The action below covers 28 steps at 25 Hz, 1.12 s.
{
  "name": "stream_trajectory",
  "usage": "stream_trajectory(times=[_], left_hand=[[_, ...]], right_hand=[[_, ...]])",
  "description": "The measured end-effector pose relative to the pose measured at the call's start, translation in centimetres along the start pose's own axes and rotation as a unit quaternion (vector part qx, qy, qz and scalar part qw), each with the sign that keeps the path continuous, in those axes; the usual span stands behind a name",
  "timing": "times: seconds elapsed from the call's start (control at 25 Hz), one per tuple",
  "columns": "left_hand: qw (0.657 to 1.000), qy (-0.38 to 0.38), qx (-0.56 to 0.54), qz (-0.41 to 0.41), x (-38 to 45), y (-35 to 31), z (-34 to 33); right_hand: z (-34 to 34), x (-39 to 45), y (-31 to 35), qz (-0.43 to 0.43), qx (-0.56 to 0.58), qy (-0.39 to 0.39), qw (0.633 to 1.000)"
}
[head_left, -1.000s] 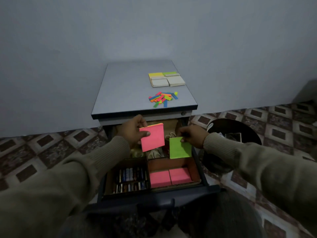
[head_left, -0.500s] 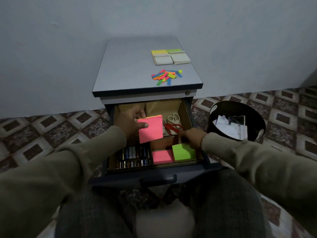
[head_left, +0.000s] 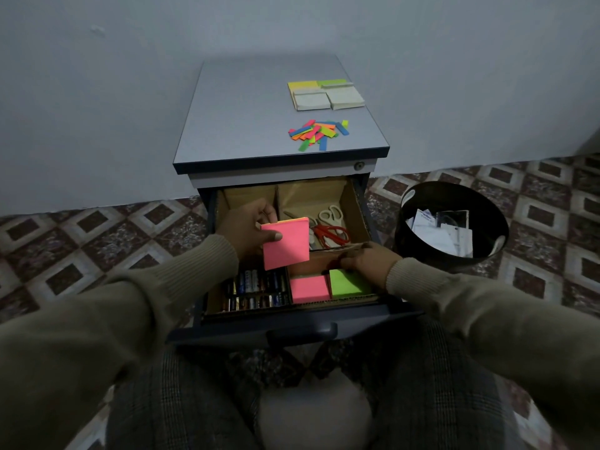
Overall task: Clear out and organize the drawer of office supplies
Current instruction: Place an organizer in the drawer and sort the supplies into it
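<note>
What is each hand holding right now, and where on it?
The left hand holds a pink sticky-note pad by its left edge, thumb on the front. The right hand rests on the green pad in the drawer; whether it grips it cannot be told.

no legible text, battery (head_left: pixel 250 282) labels and bin papers (head_left: pixel 449 237) too blurred

You have one view only, from the camera on your head, looking forward and down. The open drawer (head_left: pixel 285 254) sits near, at centre, just beyond your knees. The wall closes the far side; the black bin (head_left: pixel 451 222) stands at right.
</note>
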<state>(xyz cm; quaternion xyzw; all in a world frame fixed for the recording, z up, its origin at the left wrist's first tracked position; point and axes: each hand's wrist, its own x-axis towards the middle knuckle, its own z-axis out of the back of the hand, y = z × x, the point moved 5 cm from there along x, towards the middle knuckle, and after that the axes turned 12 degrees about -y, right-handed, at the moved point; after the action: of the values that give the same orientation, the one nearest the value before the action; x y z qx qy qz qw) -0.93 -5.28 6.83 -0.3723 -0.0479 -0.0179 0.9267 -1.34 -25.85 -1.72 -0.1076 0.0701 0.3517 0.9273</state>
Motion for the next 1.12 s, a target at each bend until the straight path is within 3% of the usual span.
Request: stream_trajectory(times=[0.28, 0.48, 0.56, 0.68, 0.72, 0.88, 0.96, 1.12], left_hand=[[0.999, 0.017, -0.028, 0.011, -0.2, -0.3, -1.1], [0.999, 0.038, 0.019, -0.013, -0.3, -1.0, -2.4], [0.998, 0.044, 0.042, -0.013, -0.3, -1.3, -3.2], [0.997, 0.047, 0.055, -0.005, -0.9, -1.8, -4.6], [0.997, 0.054, 0.057, -0.001, -1.2, -1.9, -5.1], [0.994, 0.077, 0.074, 0.011, -2.4, -0.7, -7.6], [0.988, 0.074, 0.133, -0.018, -2.8, -0.6, -8.2], [0.924, 0.092, 0.342, -0.142, -3.3, -1.2, -9.6]], right_hand=[[-1.0, -0.8, 0.0, 0.008, -0.08, 0.08, 0.993], [-1.2, -1.0, -0.3, 0.001, -0.06, 0.078, 0.995], [0.5, -1.8, -0.9, -0.02, -0.051, 0.018, 0.998], [3.5, -3.1, -2.3, -0.025, -0.076, -0.233, 0.969], [3.8, -3.7, -2.7, -0.029, -0.084, -0.27, 0.959], [3.8, -4.8, -4.3, -0.063, -0.043, -0.285, 0.956], [3.7, -5.0, -4.6, -0.066, -0.021, -0.303, 0.951], [3.6, -5.3, -4.8, -0.071, 0.002, -0.335, 0.939]])
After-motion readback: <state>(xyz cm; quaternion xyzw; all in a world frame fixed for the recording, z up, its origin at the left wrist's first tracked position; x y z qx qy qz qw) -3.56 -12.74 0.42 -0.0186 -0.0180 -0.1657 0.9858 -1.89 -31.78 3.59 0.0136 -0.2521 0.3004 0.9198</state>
